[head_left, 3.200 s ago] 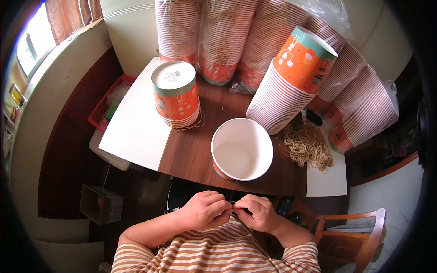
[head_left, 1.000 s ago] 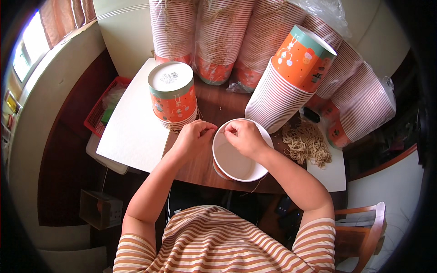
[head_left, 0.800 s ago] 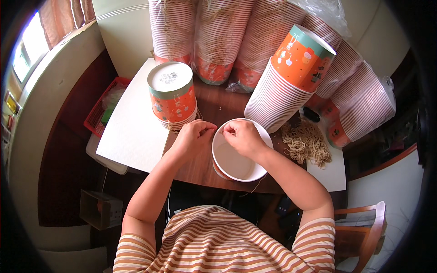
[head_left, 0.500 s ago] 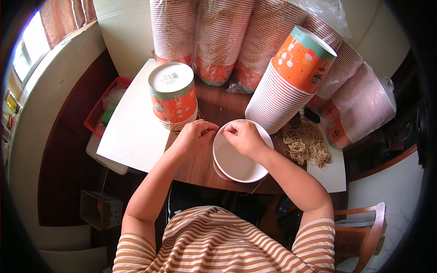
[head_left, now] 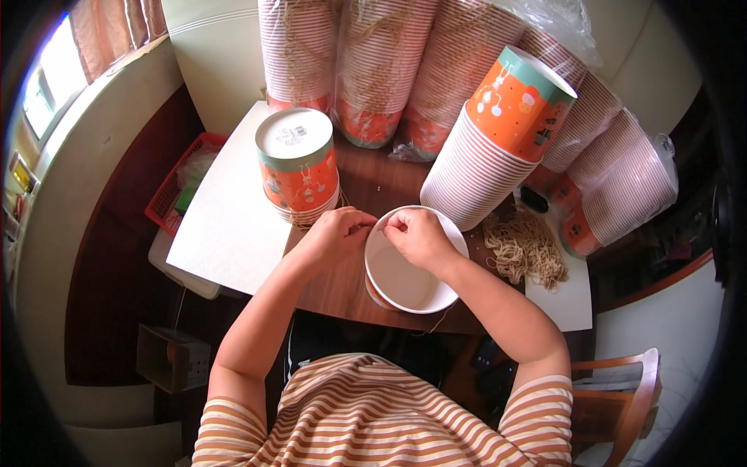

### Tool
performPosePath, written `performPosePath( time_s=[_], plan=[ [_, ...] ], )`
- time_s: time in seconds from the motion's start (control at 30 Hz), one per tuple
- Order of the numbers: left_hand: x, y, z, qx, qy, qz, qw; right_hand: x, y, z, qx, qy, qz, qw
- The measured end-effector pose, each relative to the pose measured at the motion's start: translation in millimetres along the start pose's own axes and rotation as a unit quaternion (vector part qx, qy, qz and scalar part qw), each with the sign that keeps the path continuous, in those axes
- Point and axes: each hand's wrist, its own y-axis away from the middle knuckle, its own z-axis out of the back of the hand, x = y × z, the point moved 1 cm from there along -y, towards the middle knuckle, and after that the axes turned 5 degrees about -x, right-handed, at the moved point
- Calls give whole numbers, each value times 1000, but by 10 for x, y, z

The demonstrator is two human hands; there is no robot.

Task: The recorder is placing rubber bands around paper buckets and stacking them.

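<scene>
two bare hands meet over one open paper tub (head_left: 383,268), white inside with a strip of orange outside. the left hand (head_left: 336,233) is at the outer left of its rim, fingers bent in toward the thumb; the right hand (head_left: 422,236) reaches over the mouth, thumb and finger brought together just inside that same side of the rim. whether either one grips anything i cannot tell (the fingertips are too small to read). one thin string end (head_left: 442,320) hangs from the tub's near side, below the right hand. just beyond the left hand stands one upside-down stack (head_left: 299,180) of orange tubs, its white base up, beige cord around its lower rims. beyond the right hand one taller stack (head_left: 482,167) leans, a single orange-and-teal side showing above many white rims; one tangled heap of beige cord (head_left: 525,251) lies to that hand's right, one small black object (head_left: 535,200) behind it. farther out, three plastic-wrapped stacks (head_left: 385,62) stand ahead of the hands, and more lean off to the right, overlapping too much to count. one red basket (head_left: 165,204) sits well left of the hands, one wooden chair (head_left: 622,401) below and to their right.
</scene>
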Motion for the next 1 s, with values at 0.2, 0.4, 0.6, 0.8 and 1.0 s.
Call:
performPosePath(
  time_s=[0.2, 0.4, 0.6, 0.8, 1.0],
  plan=[
    [-41, 6, 21, 7, -11, 4, 1000, 46, -6, 11, 34, 12, -29, 999],
    [-55, -8, 29, 19, 18, 23, 999, 37, -6, -7, 19, 5, -30, 999],
    [-2, -44, 36, 34, -11, -31, 999, 91, -10, 1, 43, 3, -42, 998],
    [-8, 20, -13, -2, -61, -63, 996, 37, 5, 2, 80, -49, -32, 995],
    [146, 207, -140, 4, 321, 193, 927, -2, -15, 208, 111, -126, -44, 985]
  ],
)
